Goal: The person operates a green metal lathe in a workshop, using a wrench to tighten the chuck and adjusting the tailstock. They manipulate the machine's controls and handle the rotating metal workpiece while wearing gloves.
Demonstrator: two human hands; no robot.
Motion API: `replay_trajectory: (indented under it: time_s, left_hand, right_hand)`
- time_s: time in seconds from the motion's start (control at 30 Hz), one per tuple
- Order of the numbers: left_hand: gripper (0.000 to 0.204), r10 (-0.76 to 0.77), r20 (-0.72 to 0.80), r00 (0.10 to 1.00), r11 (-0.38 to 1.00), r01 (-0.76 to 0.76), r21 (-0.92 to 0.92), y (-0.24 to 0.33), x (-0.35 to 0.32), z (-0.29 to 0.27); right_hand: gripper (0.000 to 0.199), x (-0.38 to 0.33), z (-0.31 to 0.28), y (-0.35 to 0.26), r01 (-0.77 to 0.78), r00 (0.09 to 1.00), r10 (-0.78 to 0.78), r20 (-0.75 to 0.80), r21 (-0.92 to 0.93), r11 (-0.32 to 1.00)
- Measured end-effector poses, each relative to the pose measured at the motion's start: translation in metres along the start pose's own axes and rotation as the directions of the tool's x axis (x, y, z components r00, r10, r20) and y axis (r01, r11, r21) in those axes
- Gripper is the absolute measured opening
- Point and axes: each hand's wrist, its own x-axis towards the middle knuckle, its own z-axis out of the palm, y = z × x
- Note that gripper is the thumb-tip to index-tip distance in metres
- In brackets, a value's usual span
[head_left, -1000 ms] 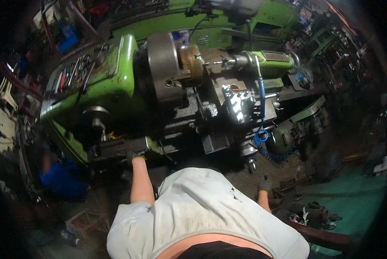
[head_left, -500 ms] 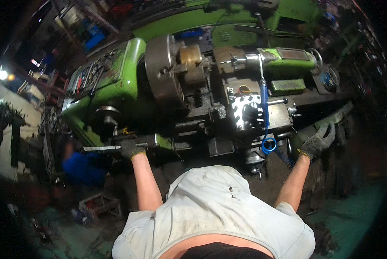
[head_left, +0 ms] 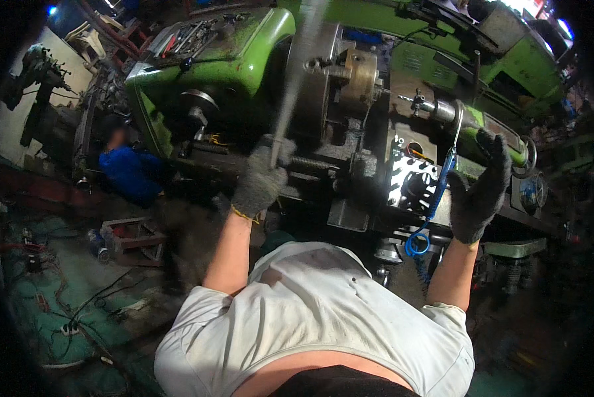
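My gloved left hand [head_left: 262,177] is closed around a long metal bar [head_left: 288,109], which points up and away and is smeared by motion. The bar passes in front of the large chuck [head_left: 320,73] of a green lathe; whether they touch, I cannot tell. A brownish round part [head_left: 361,78] sits at the chuck's right side. My gloved right hand [head_left: 479,192] is raised with thumb and fingers apart, holding nothing. Just left of it hangs a blue air blow gun [head_left: 443,182] with a coiled hose. The tailstock [head_left: 472,134], with a drill bit, stands beyond that hand.
Loose hand tools [head_left: 184,41] lie on the green headstock [head_left: 254,56]. A handwheel [head_left: 199,100] juts from its front. The tool post [head_left: 409,175] shines under the light. At left, a person in blue [head_left: 128,169] is low down, near a metal frame [head_left: 137,241] and floor cables [head_left: 78,316].
My left hand has moved right and up, and the bar has swung from pointing left to pointing away. My right hand has risen toward the tailstock. The view has shifted.
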Motion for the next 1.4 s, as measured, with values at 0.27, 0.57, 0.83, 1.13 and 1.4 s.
replay_trajectory:
  time_s: [0.27,0.57,0.83,1.13,1.4]
  left_hand:
    - [0.045,0.304,0.618,0.725,0.922,-0.387,0.001,-0.024,0.008,0.041]
    - [0.048,0.282,0.930,0.237,0.796,-0.599,-0.089,-0.017,0.076,0.001]
    - [0.066,0.523,0.351,0.776,0.688,-0.628,0.362,-0.059,0.127,-0.027]
    - [0.085,0.586,0.208,0.783,0.482,-0.544,0.687,-0.064,0.162,0.011]
    - [0.086,0.428,-0.027,0.903,0.496,-0.210,0.842,-0.039,0.210,0.041]
  right_hand:
    - [0.055,0.008,0.066,-0.094,0.384,0.715,0.002,0.699,-0.394,0.835]
    - [0.022,-0.053,0.095,-0.119,0.049,0.503,0.504,0.702,-0.606,0.794]
    - [0.031,-0.102,0.092,-0.145,-0.280,0.537,0.789,0.299,-0.819,0.501]
    - [0.029,-0.052,0.074,-0.100,-0.494,0.727,0.669,0.153,-0.559,0.666]
    - [0.025,0.031,0.111,-0.031,-0.346,0.809,0.518,0.276,-0.489,0.801]
